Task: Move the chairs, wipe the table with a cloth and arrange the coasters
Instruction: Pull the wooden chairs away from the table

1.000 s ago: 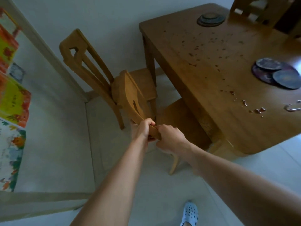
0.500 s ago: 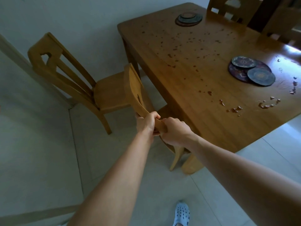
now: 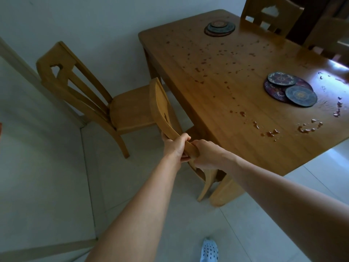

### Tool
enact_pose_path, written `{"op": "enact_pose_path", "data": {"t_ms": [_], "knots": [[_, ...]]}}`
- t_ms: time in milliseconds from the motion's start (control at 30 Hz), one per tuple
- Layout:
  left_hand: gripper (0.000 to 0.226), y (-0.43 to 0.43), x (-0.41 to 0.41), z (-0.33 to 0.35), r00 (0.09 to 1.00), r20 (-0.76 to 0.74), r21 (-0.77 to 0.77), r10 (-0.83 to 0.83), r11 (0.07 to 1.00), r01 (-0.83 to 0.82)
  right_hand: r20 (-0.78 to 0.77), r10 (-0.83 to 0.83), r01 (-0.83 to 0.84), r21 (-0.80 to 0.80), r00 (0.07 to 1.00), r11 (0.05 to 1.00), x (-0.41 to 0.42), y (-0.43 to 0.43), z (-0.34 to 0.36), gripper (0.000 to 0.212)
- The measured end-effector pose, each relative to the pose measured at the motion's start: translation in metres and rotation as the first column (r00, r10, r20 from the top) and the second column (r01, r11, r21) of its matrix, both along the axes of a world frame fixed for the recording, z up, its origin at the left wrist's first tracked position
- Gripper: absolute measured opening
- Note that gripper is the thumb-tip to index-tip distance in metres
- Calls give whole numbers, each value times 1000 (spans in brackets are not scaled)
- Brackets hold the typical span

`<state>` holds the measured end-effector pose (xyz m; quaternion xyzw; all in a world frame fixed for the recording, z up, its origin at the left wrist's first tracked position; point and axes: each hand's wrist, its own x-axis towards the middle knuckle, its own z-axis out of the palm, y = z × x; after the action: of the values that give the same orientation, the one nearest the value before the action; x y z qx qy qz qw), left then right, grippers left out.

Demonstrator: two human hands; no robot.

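Observation:
Both hands grip the curved top rail of a wooden chair (image 3: 160, 108) at the near long side of the wooden table (image 3: 217, 76); its seat is partly under the tabletop. My left hand (image 3: 174, 148) holds the rail just left of my right hand (image 3: 204, 156). The tabletop carries brown spills and water drops. One stack of round patterned coasters (image 3: 220, 28) lies at the far end, another group of coasters (image 3: 289, 88) nearer the right. No cloth is in view.
A second wooden chair (image 3: 90, 95) stands away from the table by the left wall. Two more chairs (image 3: 270, 14) stand at the table's far side. A light blue clog (image 3: 209, 250) is on the pale tiled floor below my arms.
My view has swung to the right, taking in more of the table. The gripped chair sits closer to the table, with its seat further under the top. Both hands keep their hold.

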<state>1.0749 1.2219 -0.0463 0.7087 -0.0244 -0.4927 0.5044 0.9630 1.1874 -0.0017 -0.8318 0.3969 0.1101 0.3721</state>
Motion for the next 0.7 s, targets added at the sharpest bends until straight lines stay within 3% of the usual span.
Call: {"op": "enact_pose_path", "data": {"t_ms": [133,233,400,500,700], "knots": [[57,5,12,10,999,-12,10,-50,999,50,-20,56,-56,15,998,998,13,-3,8,25],[45,8,28,22,998,35,-8,-46,999,46,122,56,-57,1,991,998,28,-2,15,33],[10,20,71,60,998,62,-119,21,993,-13,305,-15,82,-209,952,975,81,-2,20,44],[12,26,106,83,994,85,-166,70,985,-56,414,-9,109,-220,910,969,119,-3,38,50],[19,33,215,114,958,166,-256,234,948,-188,553,-3,103,-149,833,983,233,-1,69,42]]}}
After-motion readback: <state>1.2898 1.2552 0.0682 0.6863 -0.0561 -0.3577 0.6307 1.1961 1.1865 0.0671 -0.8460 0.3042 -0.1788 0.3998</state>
